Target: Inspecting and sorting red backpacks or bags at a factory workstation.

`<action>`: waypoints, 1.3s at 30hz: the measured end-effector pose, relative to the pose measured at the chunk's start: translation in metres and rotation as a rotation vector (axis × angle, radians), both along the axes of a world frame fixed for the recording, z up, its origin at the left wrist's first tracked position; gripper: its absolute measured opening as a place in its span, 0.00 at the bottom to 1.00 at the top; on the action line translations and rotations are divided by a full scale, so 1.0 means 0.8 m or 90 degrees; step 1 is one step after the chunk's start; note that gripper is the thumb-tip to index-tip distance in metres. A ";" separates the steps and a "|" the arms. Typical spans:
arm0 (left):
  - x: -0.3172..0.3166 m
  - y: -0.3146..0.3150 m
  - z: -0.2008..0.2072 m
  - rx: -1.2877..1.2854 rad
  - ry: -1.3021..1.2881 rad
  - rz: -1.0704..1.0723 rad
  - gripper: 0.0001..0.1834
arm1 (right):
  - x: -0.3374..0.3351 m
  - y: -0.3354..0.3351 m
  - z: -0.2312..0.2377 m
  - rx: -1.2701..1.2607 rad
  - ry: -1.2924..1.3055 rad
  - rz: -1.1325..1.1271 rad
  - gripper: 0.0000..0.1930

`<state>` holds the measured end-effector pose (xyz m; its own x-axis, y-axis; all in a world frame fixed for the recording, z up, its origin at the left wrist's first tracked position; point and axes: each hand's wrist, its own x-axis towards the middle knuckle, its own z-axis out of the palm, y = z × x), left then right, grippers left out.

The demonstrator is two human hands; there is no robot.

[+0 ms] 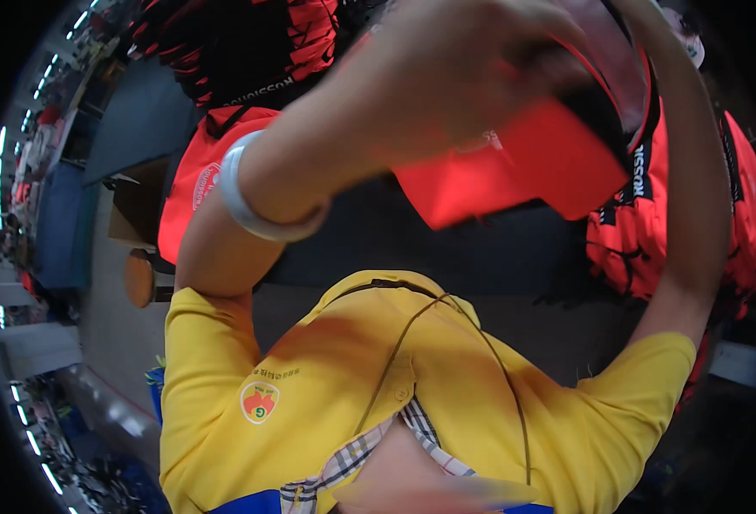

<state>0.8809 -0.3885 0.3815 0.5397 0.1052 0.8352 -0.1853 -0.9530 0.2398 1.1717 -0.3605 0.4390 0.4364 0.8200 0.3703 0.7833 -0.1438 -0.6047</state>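
A red and black fabric bag point(489, 176) hangs in front of me above the dark table, its pale inner side showing at the upper right. My left hand point(489, 64) reaches across to the bag's upper part. Motion smears its fingers, so their grip does not show. A light-coloured bangle point(239, 193) circles my left forearm. My right forearm point(695, 171) rises along the bag's right side, and the hand itself lies beyond the top edge of the picture.
Red and black bags are piled at the back left point(250, 51) and at the right point(652, 231). Another red bag point(191, 197) lies near my left elbow. A dark table point(352, 240) spans the front. Left of it stand a cardboard box point(136, 210) and a round brown stool point(139, 278).
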 end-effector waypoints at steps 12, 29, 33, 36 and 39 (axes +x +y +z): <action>-0.009 -0.013 -0.162 -0.249 0.314 0.019 0.25 | -0.082 -0.215 -0.158 0.239 0.601 -0.018 0.22; -0.042 -0.015 -0.207 -0.821 0.308 -0.329 0.09 | -0.136 -0.248 -0.232 -0.002 -0.310 0.193 0.18; -0.052 -0.012 -0.203 -0.873 0.262 -0.271 0.11 | -0.115 -0.242 -0.244 0.013 -0.288 0.218 0.18; -0.077 0.009 -0.186 -0.882 0.154 -0.191 0.12 | -0.069 -0.262 -0.240 -0.052 -0.203 0.148 0.20; -0.105 0.034 -0.159 -0.892 0.089 -0.151 0.12 | -0.028 -0.290 -0.240 -0.076 0.051 0.152 0.21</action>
